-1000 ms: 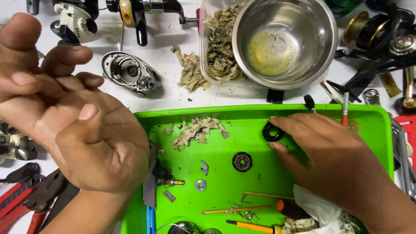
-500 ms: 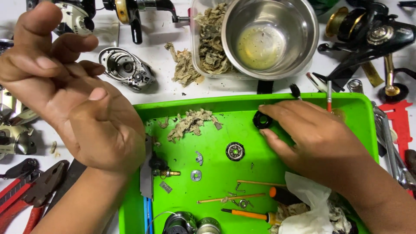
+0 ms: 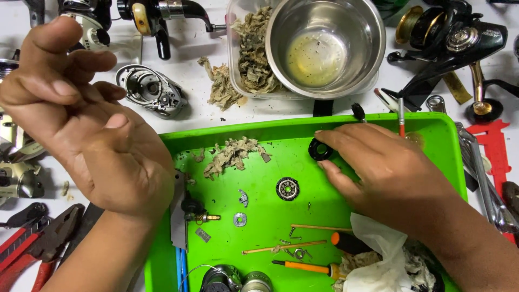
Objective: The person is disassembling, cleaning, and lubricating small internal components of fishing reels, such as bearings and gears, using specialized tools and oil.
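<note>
The right hand (image 3: 394, 173) pinches a small black ring (image 3: 320, 150) at the green tray's (image 3: 259, 216) far edge; light, stiff, probably greasy, best gripped across its rim. The left hand (image 3: 92, 124) hovers spread, empty.

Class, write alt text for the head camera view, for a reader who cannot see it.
The right hand pinches a small black ring over a green tray scattered with small metal parts, while the left hand is raised empty, palm up. A steel bowl and fishing reels lie beyond the tray.
</note>
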